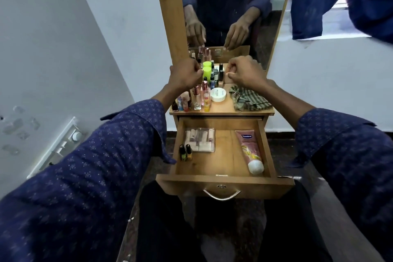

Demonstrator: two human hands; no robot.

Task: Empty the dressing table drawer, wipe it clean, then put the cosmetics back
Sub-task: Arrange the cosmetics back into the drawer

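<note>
Drawer (266, 151): pulled fully open, near side; a tube (250, 151) lies along its right wall, a clear pack (200, 139) sits far left, and two small bottles (185, 152) stand just near of the pack.
Tabletop (223, 109): crowded on the left with upright bottles (201, 95); a white jar (218, 94) sits mid-top, and a striped cloth (248, 98) is bunched on the right.
Left hand (185, 73): held above the far bottles, fingers curled beside a green-capped bottle (206, 71); whether anything is pinched cannot be told.
Right hand (244, 72): raised above the far right of the top, fingers loosely curled; nothing is seen in it.
Stage: judged to be the putting-back, since few items are in the drawer and most are left on top.
Risk, toppling: the bottles stand touching or just beside one another, so a neighbour could be knocked over if one is lifted from the far row by a hand reaching across.
Risk, glass: a knocked bottle could be rolled off the left edge, which is close.
Risk, sleeves: the loose cuffs could be dragged through the near row.
Risk, drawer: the two standing bottles could be tipped if the drawer is jolted.
</note>
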